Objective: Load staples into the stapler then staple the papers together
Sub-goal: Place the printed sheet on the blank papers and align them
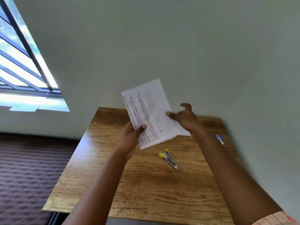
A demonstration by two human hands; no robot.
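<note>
Here, the left hand (132, 135) pinches the papers (150, 114) above the surface's (146, 192) far edge; the right hand (185, 118) touches them, fingers spread. Light and floppy, they likely handle best gripped at the edges. The stapler (169, 158) lies mid-surface.

Above the brown wood-grain desk (146, 184), the left hand (131, 137) pinches the lower left edge of the white printed sheets of paper (149, 114), thumb on top, while the right hand (185, 119) touches their right edge with fingers spread and blurred, so its grip is unclear. The silver stapler with yellow ends (168, 158) lies on the desk just below the sheets, apparently hinged open. A small blue and white object (220, 139), too blurred to name, sits near the desk's right edge.
</note>
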